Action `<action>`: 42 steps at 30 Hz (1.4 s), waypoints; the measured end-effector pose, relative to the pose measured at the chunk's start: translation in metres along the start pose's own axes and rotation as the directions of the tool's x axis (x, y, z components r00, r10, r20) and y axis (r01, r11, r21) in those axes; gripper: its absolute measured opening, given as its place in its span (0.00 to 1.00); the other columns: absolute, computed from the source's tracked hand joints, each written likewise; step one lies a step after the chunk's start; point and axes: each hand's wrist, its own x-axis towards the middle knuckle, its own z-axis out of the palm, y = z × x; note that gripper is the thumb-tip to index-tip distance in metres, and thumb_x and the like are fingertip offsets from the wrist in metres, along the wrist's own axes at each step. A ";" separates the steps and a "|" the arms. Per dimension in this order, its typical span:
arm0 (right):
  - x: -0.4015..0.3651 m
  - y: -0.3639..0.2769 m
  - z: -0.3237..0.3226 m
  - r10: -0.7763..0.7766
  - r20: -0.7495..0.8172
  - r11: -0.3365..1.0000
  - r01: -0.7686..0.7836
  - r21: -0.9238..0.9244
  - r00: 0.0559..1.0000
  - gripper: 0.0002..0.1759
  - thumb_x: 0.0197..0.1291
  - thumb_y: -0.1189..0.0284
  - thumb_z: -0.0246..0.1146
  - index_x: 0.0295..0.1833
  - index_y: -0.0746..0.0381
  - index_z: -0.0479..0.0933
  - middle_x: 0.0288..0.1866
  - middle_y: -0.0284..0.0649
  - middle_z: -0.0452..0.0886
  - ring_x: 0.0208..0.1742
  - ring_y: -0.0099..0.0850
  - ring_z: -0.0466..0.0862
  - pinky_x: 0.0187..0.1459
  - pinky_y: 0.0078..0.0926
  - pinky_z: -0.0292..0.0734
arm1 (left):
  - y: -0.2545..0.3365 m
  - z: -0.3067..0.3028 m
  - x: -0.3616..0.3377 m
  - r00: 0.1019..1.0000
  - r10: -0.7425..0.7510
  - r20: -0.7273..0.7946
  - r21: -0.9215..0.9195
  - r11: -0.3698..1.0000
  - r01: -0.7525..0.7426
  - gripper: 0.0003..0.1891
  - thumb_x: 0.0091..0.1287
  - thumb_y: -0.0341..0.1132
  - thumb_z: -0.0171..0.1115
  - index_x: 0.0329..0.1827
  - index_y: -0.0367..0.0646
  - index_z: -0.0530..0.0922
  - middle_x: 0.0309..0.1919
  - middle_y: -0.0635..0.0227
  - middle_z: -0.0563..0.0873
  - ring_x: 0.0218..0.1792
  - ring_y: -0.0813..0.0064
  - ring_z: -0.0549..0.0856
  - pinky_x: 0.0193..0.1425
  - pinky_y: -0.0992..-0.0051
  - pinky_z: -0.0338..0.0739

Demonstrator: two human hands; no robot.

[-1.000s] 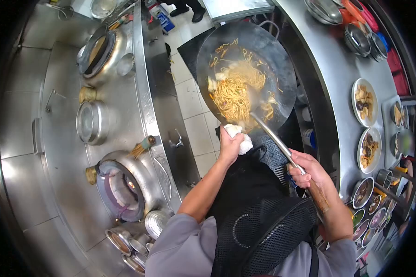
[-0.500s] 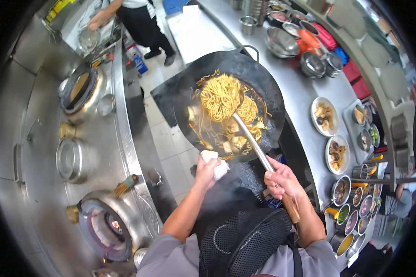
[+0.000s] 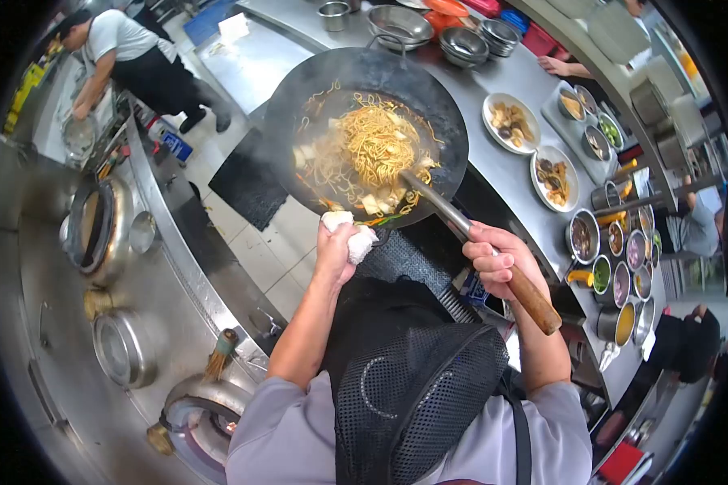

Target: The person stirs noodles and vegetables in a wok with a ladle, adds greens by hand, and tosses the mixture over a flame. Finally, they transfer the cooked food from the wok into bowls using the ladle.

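Observation:
A dark wok (image 3: 287, 105) is held up in front of me, tilted, with steam rising from it. Noodles (image 3: 376, 145) lie in its middle, mixed with pale chunks and orange strips. My left hand (image 3: 334, 255) is closed on a folded white cloth (image 3: 362, 242) against the wok's near rim; whether fingers also grip the rim is hidden. My right hand (image 3: 501, 259) wraps round a long ladle (image 3: 441, 202) with a metal shaft and wooden handle. The ladle's head is at the near right edge of the noodles, mostly out of sight.
On the steel counter at right stand two plates of food (image 3: 554, 179), small bowls of ingredients (image 3: 615, 279) and stacked metal bowls (image 3: 464, 44). At left is a stove with a lit burner (image 3: 210, 428). A co-worker (image 3: 129, 56) leans over the far-left counter.
The wok and both hands have shifted up and left in view. The ladle has gone from under the noodle heap to its near right edge. The co-worker has come further into view.

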 end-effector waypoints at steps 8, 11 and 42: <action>-0.048 0.000 0.008 -0.276 0.014 0.951 0.270 0.152 0.961 0.12 0.76 0.74 0.46 0.59 0.65 0.65 0.25 0.31 0.65 0.12 0.11 0.65 0.07 0.12 0.61 | -0.001 0.044 0.022 0.978 -0.095 0.187 0.044 0.995 0.089 0.16 0.59 0.19 0.54 0.50 0.38 0.67 0.38 0.60 0.80 0.32 0.62 0.86 0.35 0.63 0.86; -0.080 -0.027 0.012 -0.384 -0.003 0.913 0.380 0.150 0.923 0.10 0.76 0.73 0.45 0.57 0.64 0.65 0.25 0.32 0.65 0.12 0.12 0.65 0.06 0.13 0.62 | -0.013 0.087 0.031 0.978 -0.086 0.188 0.133 0.989 0.062 0.19 0.58 0.18 0.51 0.54 0.35 0.70 0.43 0.57 0.82 0.37 0.63 0.86 0.44 0.63 0.85; -0.146 -0.090 -0.231 -0.982 -0.017 -0.008 -0.129 -0.992 0.191 0.35 0.64 0.75 0.59 0.77 0.60 0.58 0.27 0.54 0.82 0.26 0.47 0.84 0.32 0.42 0.79 | -0.063 0.249 0.066 0.981 -0.139 0.134 0.219 0.970 0.107 0.09 0.59 0.24 0.56 0.43 0.35 0.76 0.30 0.57 0.85 0.31 0.65 0.85 0.36 0.72 0.81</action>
